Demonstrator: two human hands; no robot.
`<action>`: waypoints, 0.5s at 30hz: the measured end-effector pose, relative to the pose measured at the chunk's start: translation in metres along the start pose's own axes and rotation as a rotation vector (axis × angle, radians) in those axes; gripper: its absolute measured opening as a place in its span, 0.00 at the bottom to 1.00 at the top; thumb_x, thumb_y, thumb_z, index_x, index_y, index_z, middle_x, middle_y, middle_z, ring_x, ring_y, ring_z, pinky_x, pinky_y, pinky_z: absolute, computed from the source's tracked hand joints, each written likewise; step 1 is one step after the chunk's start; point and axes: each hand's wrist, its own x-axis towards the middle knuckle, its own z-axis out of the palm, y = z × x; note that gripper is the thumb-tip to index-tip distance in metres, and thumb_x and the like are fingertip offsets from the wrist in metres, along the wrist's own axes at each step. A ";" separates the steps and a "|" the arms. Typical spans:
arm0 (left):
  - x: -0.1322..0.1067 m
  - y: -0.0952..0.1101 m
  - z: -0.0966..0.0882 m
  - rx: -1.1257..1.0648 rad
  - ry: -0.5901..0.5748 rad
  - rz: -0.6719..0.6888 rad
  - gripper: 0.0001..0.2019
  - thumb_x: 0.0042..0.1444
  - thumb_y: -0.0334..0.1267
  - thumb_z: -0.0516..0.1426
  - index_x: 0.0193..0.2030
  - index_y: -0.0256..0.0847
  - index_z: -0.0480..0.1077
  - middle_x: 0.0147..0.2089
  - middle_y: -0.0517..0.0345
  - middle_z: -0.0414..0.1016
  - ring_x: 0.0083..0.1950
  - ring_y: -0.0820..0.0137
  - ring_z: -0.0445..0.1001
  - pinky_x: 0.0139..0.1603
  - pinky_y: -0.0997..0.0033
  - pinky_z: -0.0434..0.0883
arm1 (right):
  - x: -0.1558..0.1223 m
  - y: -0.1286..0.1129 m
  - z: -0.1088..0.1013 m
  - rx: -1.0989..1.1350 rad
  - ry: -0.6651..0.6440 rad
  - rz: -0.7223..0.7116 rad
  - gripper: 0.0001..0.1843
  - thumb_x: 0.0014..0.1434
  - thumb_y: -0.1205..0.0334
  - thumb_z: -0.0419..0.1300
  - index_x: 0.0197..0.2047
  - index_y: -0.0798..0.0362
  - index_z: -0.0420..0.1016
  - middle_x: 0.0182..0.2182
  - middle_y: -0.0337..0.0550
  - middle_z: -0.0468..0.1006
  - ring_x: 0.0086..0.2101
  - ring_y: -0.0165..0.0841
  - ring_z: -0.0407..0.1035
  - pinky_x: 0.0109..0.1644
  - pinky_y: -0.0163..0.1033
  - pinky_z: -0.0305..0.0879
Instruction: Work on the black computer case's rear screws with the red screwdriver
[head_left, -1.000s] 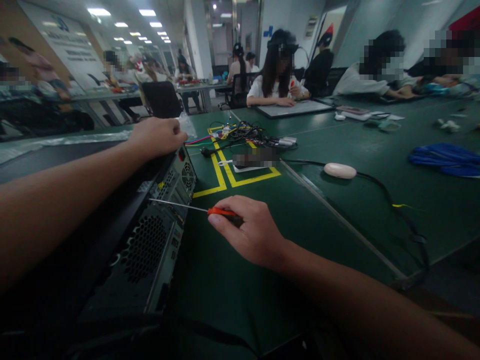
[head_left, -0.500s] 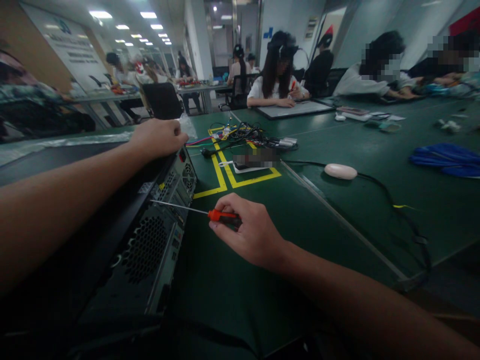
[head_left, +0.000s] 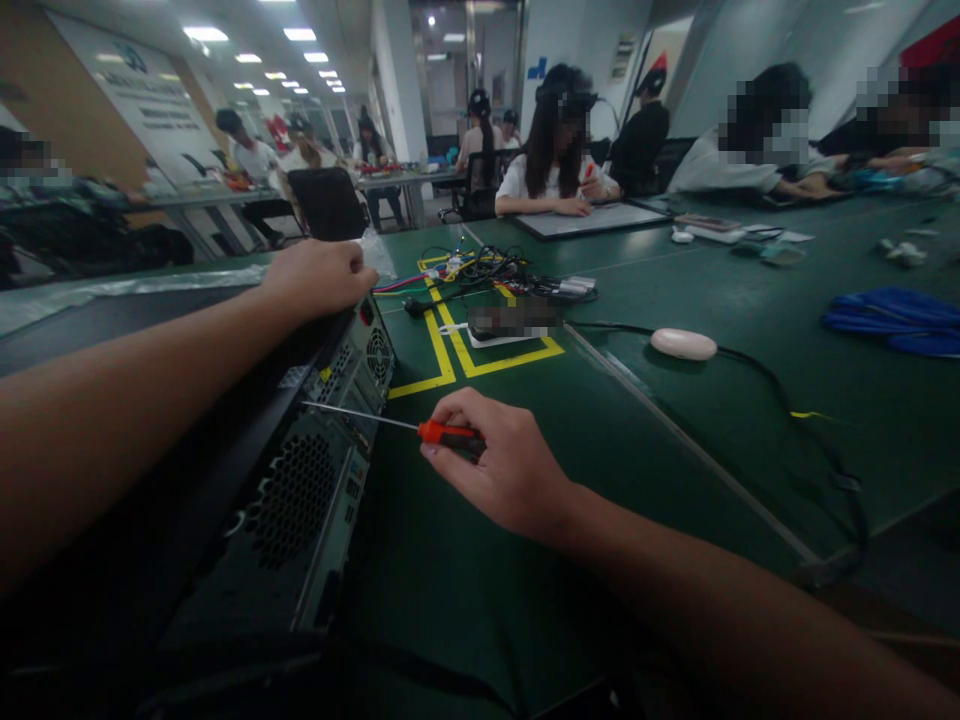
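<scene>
Container first: 1 computer case [head_left: 300, 500] lies on its side on the green table [head_left: 675, 440], with its vented rear panel turned toward my right. Its cover is on, so I cannot see what is inside. The fan grille and port cut-outs show on the rear face.

A 2nd enclosure is the yellow tape outline [head_left: 450, 360] on the table beyond the case. A power strip [head_left: 510, 325] lies in it, and a tangle of cables [head_left: 487, 265] sits just behind.

My left hand [head_left: 319, 275] lies on the case's upper rear corner, fingers curled tight over the edge.

My right hand [head_left: 510, 470] is closed around the orange handle of a screwdriver [head_left: 390, 425], pinched between thumb and fingers. The thin steel shaft runs left from the grip, nearly level. Its tip meets the rear panel near the upper edge. I cannot make out the exact contact point.

A white oval device [head_left: 682, 343] on a black cord lies well apart to the right.
</scene>
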 end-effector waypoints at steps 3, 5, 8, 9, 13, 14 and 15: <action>0.000 0.000 0.000 -0.010 0.000 -0.001 0.25 0.67 0.52 0.47 0.54 0.38 0.77 0.52 0.37 0.81 0.50 0.52 0.76 0.54 0.51 0.72 | 0.000 -0.001 0.000 -0.002 -0.004 0.018 0.05 0.65 0.63 0.66 0.44 0.52 0.74 0.36 0.39 0.82 0.35 0.31 0.76 0.41 0.39 0.68; 0.000 0.000 0.000 -0.013 -0.002 -0.004 0.25 0.67 0.52 0.47 0.54 0.38 0.77 0.52 0.37 0.81 0.50 0.51 0.76 0.53 0.50 0.72 | -0.001 -0.001 0.000 0.001 -0.004 0.020 0.05 0.65 0.63 0.66 0.43 0.51 0.74 0.36 0.39 0.82 0.34 0.31 0.76 0.41 0.39 0.68; 0.000 0.000 0.001 -0.011 0.005 -0.004 0.25 0.66 0.52 0.47 0.53 0.38 0.77 0.52 0.37 0.81 0.50 0.51 0.77 0.53 0.50 0.73 | 0.000 0.000 0.001 0.002 -0.002 0.018 0.05 0.65 0.63 0.66 0.43 0.51 0.74 0.36 0.39 0.83 0.35 0.31 0.76 0.41 0.39 0.69; 0.001 -0.001 0.001 -0.009 0.008 -0.002 0.25 0.66 0.53 0.47 0.53 0.38 0.77 0.52 0.37 0.81 0.50 0.51 0.77 0.53 0.50 0.73 | 0.000 0.000 0.001 0.002 -0.003 0.020 0.05 0.65 0.63 0.66 0.44 0.51 0.74 0.36 0.39 0.83 0.35 0.32 0.76 0.41 0.39 0.69; 0.002 -0.002 0.003 -0.006 0.013 0.008 0.27 0.67 0.53 0.46 0.53 0.37 0.77 0.52 0.36 0.81 0.50 0.50 0.77 0.53 0.49 0.73 | 0.000 0.000 0.001 0.004 -0.003 0.023 0.06 0.65 0.64 0.66 0.44 0.51 0.74 0.36 0.39 0.83 0.35 0.32 0.77 0.41 0.38 0.69; 0.002 -0.002 0.003 -0.006 0.014 0.009 0.26 0.66 0.53 0.46 0.53 0.37 0.77 0.52 0.36 0.81 0.50 0.49 0.77 0.53 0.49 0.73 | 0.000 0.000 0.001 0.006 -0.002 0.023 0.06 0.66 0.64 0.67 0.44 0.52 0.74 0.37 0.39 0.83 0.35 0.32 0.77 0.41 0.38 0.69; 0.003 -0.002 0.004 -0.006 0.013 0.010 0.26 0.66 0.53 0.46 0.53 0.37 0.77 0.52 0.35 0.81 0.51 0.49 0.78 0.53 0.48 0.73 | 0.000 0.000 0.001 0.008 -0.001 0.023 0.06 0.66 0.64 0.67 0.44 0.52 0.74 0.37 0.40 0.83 0.35 0.32 0.77 0.42 0.39 0.69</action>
